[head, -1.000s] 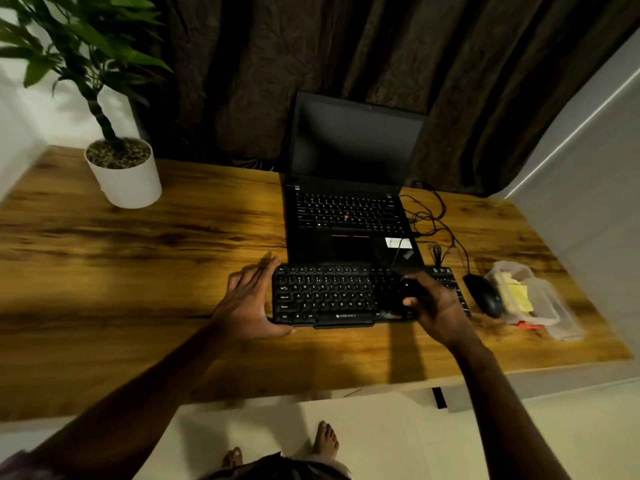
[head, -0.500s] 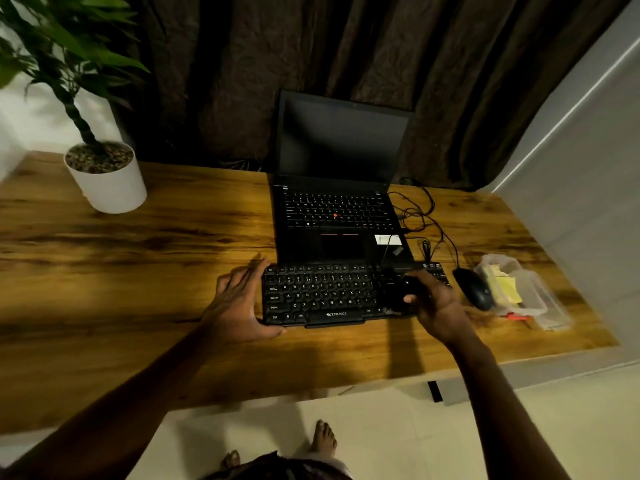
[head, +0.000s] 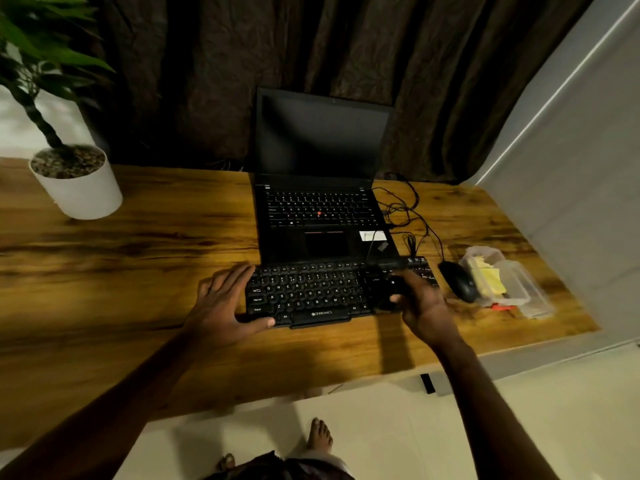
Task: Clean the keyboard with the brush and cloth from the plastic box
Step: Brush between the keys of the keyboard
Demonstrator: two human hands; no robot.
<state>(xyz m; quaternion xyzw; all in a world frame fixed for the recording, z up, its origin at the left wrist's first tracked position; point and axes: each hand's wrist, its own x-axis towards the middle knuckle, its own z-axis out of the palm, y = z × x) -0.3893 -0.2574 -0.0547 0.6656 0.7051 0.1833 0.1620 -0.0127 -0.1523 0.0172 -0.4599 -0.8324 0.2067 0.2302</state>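
Observation:
A black keyboard lies on the wooden desk in front of an open laptop. My left hand rests flat against the keyboard's left end, thumb along its front edge. My right hand is closed around a dark brush pressed onto the keyboard's right part; the brush is dim and partly hidden by my fingers. A clear plastic box holding a yellow cloth sits at the desk's right edge.
A black mouse lies between keyboard and box, its cable looping beside the laptop. A small orange item lies in front of the box. A potted plant stands far left. A grey wall bounds the right side; a dark curtain hangs behind.
The view has shifted slightly, so the desk things sit further left in frame. My right hand with the brush stays on the keyboard's right part; my left hand keeps its place.

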